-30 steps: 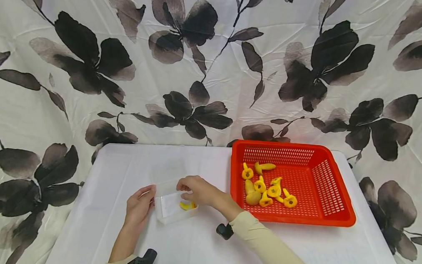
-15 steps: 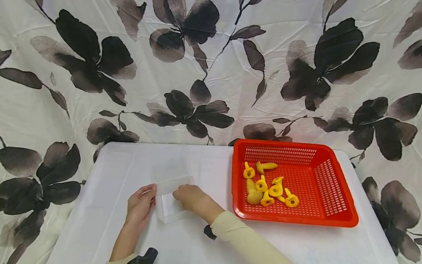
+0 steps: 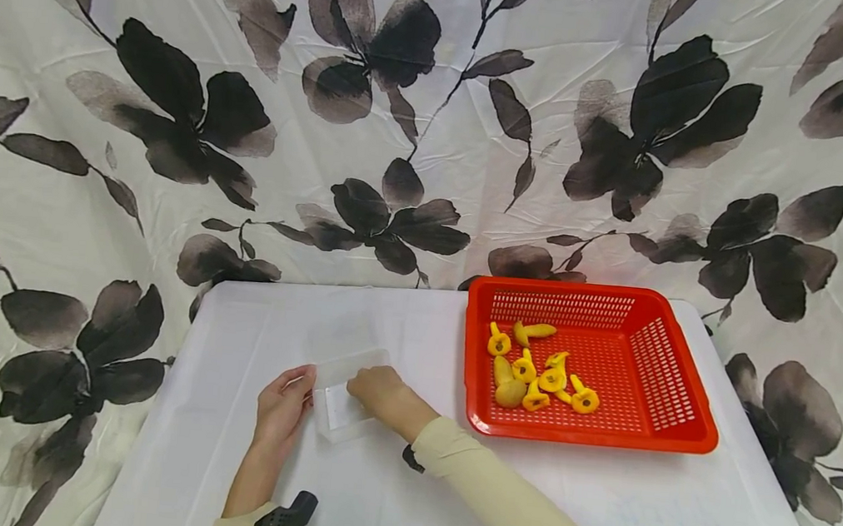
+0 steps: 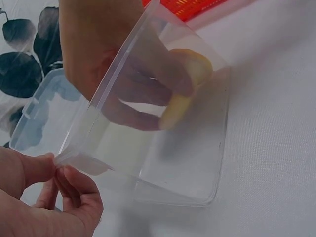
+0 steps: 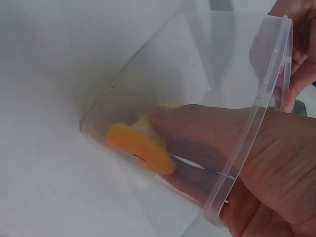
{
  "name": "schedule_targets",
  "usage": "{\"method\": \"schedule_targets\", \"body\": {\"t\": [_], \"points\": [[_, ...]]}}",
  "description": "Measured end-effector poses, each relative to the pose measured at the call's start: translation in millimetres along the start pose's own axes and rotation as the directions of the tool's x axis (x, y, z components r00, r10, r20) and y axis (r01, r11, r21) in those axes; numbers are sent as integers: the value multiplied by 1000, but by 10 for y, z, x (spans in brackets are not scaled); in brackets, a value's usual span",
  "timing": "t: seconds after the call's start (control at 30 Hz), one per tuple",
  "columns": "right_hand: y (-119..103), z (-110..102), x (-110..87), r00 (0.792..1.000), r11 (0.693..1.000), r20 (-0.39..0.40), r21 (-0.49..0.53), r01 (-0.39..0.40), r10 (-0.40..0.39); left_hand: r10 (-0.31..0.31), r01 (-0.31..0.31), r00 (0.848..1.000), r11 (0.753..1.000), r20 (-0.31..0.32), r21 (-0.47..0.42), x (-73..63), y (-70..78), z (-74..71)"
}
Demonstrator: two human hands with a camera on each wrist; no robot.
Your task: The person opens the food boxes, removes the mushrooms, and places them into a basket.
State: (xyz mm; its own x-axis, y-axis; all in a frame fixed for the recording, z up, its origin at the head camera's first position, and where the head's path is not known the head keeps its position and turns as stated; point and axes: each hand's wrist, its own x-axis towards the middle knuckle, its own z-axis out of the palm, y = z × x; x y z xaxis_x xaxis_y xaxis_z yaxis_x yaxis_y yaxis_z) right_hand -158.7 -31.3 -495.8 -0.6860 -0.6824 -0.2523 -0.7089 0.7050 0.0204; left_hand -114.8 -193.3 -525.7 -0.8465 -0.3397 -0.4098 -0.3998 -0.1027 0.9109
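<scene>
A clear plastic box stands on the white table. Its rim corner is pinched between the thumb and fingers of my left hand, plainly seen in the left wrist view. My right hand reaches down inside the box. Through the see-through wall, both wrist views show its thumb and fingers holding a yellow mushroom low in the box, near the bottom. The same mushroom is partly covered by the fingers in the left wrist view, and the head view hides it behind the hand.
To the right stands a red perforated basket with several yellow and brownish mushrooms in its left half. The box's clear lid lies behind the box. A floral cloth hangs behind the table.
My right hand has moved a little left and deeper into the box, and the yellow piece visible earlier in the head view is now covered. The left hand stays at the rim.
</scene>
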Motion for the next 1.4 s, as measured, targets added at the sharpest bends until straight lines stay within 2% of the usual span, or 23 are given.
{"method": "schedule_targets", "body": {"t": [0.13,0.2,0.37,0.57,0.63,0.73,0.9,1.07,1.4], "points": [[77,18,-26,997,993,-40,102,66,-62,-3,3,1000,1000,5,3,3,-11,-3],[115,14,-42,996,979,-51,186,81,-73,-9,9,1000,1000,8,-1,2,-21,-5],[196,-5,-97,993,908,-91,405,106,-75,-6,6,1000,1000,5,-18,-8,-42,11],[262,-2,-175,983,847,-161,508,156,-85,5,-5,1000,999,0,-45,-10,-26,20],[287,-4,-206,980,818,-182,550,166,-77,4,-4,1000,999,1,-37,-11,-14,21],[343,-3,-250,976,760,-210,626,175,-52,1,-1,1000,1000,4,-19,-12,1,17],[459,0,-331,971,618,-240,763,187,3,-10,10,1000,1000,5,1,-18,7,5],[548,-6,-429,966,492,-254,848,197,53,-2,3,1000,1000,11,-5,-17,4,-11],[745,14,-581,945,326,-279,921,213,171,4,-4,1000,1000,15,6,-11,-4,-11]]}}
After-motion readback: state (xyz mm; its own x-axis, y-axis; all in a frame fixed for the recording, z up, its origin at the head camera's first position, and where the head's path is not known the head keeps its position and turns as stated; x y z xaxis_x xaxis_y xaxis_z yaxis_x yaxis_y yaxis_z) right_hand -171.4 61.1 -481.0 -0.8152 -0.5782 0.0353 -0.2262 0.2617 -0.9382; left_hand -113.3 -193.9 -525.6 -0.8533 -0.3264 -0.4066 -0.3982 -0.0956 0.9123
